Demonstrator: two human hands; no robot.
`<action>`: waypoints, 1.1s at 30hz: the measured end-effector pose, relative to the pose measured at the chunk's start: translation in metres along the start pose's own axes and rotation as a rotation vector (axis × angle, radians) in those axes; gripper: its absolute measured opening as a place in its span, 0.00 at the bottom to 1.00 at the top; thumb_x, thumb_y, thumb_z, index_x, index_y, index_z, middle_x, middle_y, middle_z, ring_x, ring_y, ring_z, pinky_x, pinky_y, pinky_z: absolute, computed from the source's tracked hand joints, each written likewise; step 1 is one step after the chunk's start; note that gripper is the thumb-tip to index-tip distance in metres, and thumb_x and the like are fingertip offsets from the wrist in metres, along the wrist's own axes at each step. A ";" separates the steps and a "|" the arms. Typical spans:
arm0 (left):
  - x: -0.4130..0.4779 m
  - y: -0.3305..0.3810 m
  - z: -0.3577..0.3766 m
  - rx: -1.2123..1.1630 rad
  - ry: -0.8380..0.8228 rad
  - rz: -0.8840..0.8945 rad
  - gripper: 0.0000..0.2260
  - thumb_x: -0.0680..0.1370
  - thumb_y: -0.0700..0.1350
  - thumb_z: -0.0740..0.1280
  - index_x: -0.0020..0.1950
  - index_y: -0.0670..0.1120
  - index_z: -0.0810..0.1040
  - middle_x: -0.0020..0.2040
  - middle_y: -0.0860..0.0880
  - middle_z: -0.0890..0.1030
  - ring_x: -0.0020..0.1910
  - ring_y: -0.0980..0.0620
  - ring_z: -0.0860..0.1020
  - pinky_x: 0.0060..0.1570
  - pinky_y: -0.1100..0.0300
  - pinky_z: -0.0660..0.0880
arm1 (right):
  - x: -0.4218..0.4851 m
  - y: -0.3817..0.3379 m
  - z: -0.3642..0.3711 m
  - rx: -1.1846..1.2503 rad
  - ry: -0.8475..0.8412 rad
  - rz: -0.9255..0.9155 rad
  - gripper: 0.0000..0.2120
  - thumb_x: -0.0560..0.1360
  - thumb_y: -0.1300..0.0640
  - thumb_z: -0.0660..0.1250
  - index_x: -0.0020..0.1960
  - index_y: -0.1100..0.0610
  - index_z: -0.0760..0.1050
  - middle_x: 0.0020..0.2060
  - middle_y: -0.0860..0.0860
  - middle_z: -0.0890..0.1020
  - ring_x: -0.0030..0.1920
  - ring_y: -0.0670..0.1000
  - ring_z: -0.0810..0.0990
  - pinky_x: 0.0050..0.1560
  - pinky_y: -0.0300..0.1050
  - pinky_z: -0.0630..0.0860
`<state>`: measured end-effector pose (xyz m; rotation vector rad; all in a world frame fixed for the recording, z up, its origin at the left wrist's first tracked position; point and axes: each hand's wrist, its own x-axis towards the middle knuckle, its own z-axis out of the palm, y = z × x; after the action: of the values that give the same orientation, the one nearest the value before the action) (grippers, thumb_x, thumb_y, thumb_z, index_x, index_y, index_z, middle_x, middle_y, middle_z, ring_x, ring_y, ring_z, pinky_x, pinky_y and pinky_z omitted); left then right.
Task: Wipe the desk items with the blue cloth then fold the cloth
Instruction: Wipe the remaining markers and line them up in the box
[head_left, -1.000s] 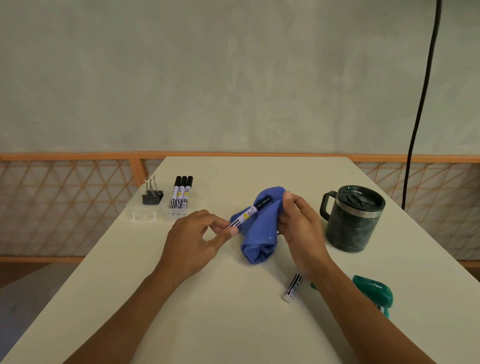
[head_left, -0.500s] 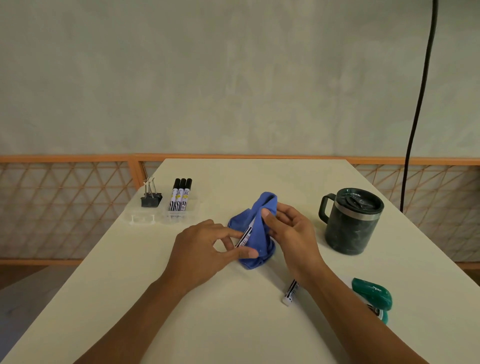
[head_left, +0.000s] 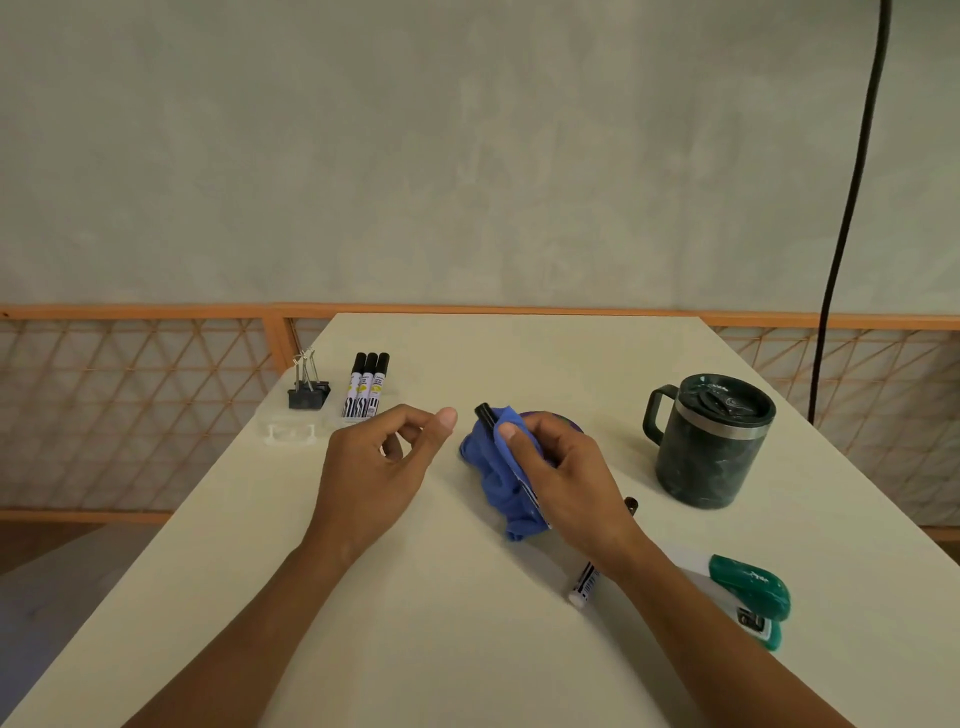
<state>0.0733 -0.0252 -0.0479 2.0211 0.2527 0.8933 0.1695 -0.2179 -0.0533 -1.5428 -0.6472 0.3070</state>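
pale tabletop (head_left: 415, 649) before grey wall. right hand (head_left: 561, 467) grips crumpled blue cloth (head_left: 488, 467) wrapped round black-capped white marker (head_left: 485, 414), cap poking out. left hand (head_left: 374, 467) just beside, loosely curled, empty. step: wiping marker. next likely: left hand pinches cap end, draws marker free.

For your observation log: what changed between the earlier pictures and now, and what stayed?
The left hand let go of the marker and now holds nothing. The right hand alone grips the blue cloth wrapped round it, cap poking out. The mug, stapler, binder clip and three markers stayed put.
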 end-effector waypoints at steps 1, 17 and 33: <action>0.000 0.000 0.000 0.002 -0.018 -0.012 0.14 0.81 0.61 0.72 0.46 0.52 0.87 0.37 0.52 0.82 0.34 0.43 0.73 0.39 0.50 0.74 | -0.001 -0.001 0.000 -0.020 0.000 -0.007 0.17 0.85 0.44 0.67 0.50 0.58 0.79 0.36 0.55 0.80 0.32 0.54 0.75 0.33 0.48 0.77; 0.004 -0.004 0.001 -0.197 -0.135 -0.188 0.13 0.80 0.57 0.74 0.41 0.51 0.89 0.38 0.48 0.85 0.34 0.51 0.69 0.36 0.59 0.67 | -0.003 0.000 0.003 -0.210 -0.040 -0.091 0.13 0.81 0.43 0.72 0.44 0.52 0.81 0.37 0.54 0.80 0.34 0.48 0.75 0.38 0.43 0.74; 0.008 -0.004 -0.006 -0.222 -0.189 -0.114 0.07 0.80 0.55 0.75 0.52 0.53 0.89 0.48 0.51 0.88 0.48 0.35 0.79 0.55 0.42 0.79 | -0.004 0.003 0.002 -0.479 -0.144 -0.128 0.17 0.85 0.42 0.64 0.45 0.53 0.76 0.30 0.45 0.71 0.30 0.46 0.68 0.33 0.46 0.69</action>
<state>0.0756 -0.0154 -0.0456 1.8496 0.1542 0.6251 0.1655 -0.2189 -0.0572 -1.9349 -0.9798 0.1726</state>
